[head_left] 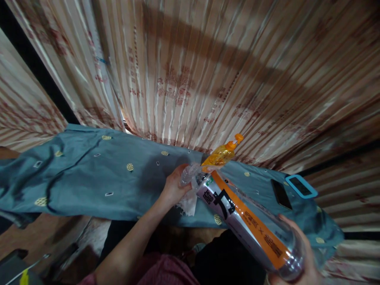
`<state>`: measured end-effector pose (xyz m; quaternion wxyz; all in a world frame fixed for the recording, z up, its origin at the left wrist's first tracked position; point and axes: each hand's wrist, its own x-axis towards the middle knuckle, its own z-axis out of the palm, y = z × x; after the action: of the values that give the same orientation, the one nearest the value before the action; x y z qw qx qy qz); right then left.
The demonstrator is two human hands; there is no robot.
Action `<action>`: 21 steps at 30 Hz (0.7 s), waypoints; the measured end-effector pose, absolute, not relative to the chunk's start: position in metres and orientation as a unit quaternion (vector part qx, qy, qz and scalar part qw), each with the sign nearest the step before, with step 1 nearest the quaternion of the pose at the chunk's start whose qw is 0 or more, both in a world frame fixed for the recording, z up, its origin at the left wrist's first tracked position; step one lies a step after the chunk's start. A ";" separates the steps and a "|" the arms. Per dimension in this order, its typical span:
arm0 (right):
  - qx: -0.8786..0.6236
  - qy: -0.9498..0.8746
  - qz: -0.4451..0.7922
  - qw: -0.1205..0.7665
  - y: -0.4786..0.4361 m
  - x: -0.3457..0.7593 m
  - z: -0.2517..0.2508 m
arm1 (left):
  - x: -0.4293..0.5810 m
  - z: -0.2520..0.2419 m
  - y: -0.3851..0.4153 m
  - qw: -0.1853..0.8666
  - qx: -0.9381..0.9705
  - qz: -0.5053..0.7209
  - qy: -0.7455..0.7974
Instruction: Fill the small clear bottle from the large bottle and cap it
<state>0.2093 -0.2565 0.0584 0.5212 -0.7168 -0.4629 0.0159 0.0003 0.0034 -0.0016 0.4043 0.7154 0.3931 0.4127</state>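
A large clear plastic bottle (249, 221) with a grey and orange label is tilted across the front right of the cloth-covered table. My right hand (305, 253) grips its base at the lower right. At the bottle's narrow end, my left hand (175, 186) is closed around the clear neck. A crumpled white tissue (189, 202) hangs below the left fingers; whether they pinch it I cannot tell. Just behind the neck is a yellow pump bottle (219, 155) with an orange top, its lower part hidden by the large bottle.
A grey-green cloth (89, 174) with yellow prints covers the long table. A dark phone (281, 194) and a blue-framed device (301, 186) lie at the right. Pleated, patterned curtains (184, 79) hang right behind the table. A dark object (18, 269) stands at the lower left.
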 end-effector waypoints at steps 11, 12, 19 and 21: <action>-0.683 -0.478 0.021 0.552 -0.255 0.218 0.057 | -0.002 -0.001 0.006 0.386 0.723 0.422 0.387; -0.681 -0.483 0.016 0.550 -0.255 0.220 0.057 | -0.002 -0.001 0.007 0.385 0.723 0.424 0.385; -0.677 -0.485 0.019 0.554 -0.252 0.218 0.059 | -0.003 -0.004 0.007 0.393 0.720 0.421 0.387; -0.684 -0.473 0.019 0.555 -0.254 0.218 0.056 | -0.002 -0.004 0.006 0.396 0.720 0.416 0.391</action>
<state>0.2183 -0.2537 0.0560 0.5554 -0.6837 -0.4730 0.0192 -0.0025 0.0060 -0.0036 0.3959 0.7196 0.3908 0.4156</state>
